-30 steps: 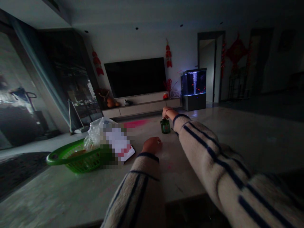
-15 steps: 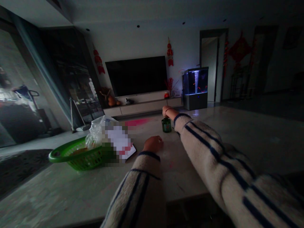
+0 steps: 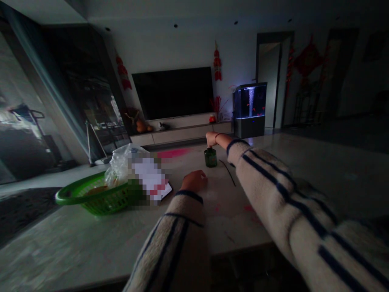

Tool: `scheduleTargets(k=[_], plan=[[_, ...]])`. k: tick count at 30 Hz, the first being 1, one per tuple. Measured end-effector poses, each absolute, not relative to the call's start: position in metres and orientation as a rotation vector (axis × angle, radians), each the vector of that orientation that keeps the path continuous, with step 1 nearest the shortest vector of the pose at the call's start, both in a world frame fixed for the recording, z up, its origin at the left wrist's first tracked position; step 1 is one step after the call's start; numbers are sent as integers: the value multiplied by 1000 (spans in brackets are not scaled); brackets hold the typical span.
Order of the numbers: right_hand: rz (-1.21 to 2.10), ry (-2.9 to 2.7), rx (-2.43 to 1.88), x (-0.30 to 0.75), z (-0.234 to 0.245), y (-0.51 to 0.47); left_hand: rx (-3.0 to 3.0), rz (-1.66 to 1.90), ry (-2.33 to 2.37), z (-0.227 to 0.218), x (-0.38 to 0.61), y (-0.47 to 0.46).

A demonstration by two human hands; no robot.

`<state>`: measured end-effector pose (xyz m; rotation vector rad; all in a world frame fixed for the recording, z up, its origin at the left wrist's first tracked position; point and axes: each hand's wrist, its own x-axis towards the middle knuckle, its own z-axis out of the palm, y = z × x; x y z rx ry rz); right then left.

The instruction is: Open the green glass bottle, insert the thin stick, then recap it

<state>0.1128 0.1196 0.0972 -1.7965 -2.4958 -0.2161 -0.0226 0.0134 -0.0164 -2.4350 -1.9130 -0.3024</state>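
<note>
A small dark green glass bottle (image 3: 210,158) stands upright on the table. My right hand (image 3: 212,139) reaches over it from the right, fingers closed around its top; they hide the cap or mouth. A thin dark stick (image 3: 228,173) lies on the tabletop just right of the bottle. My left hand (image 3: 193,181) rests low over the table, nearer to me and left of the bottle, apart from it. Its fingers are curled in, and whether anything is inside them is hidden.
On the left stands a green plastic basket (image 3: 103,202) with a clear plastic bag (image 3: 118,164). A phone-like flat object (image 3: 164,192), partly blurred, leans at its right side. The pale tabletop (image 3: 100,251) carries pink stains. Beyond are a television (image 3: 173,93) and a lit fish tank (image 3: 251,101).
The view has shifted slightly. More of the thin dark stick shows beside my right forearm. My right hand stays at the bottle's top, and my left hand remains curled over the table.
</note>
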Motion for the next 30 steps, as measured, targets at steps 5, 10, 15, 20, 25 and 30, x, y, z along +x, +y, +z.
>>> scheduleTargets(k=[5, 10, 15, 20, 25, 30], plan=[[-268, -2535, -1790, 105, 100, 113, -2438, -317, -1888, -18, -22, 14], [-278, -2572, -1772, 105, 104, 112, -2448, -325, -1882, -18, -22, 13], [-152, -2583, -1761, 113, 106, 111, -2428, -309, -1906, -16, -21, 9], [-116, -2565, -1817, 114, 107, 111, -2412, -296, -1950, -14, -20, 7], [-136, -2549, -1806, 114, 108, 110, -2429, -286, -1933, -14, -20, 8], [-91, -2528, -1835, 114, 107, 111, -2422, -289, -1900, -16, -20, 10]])
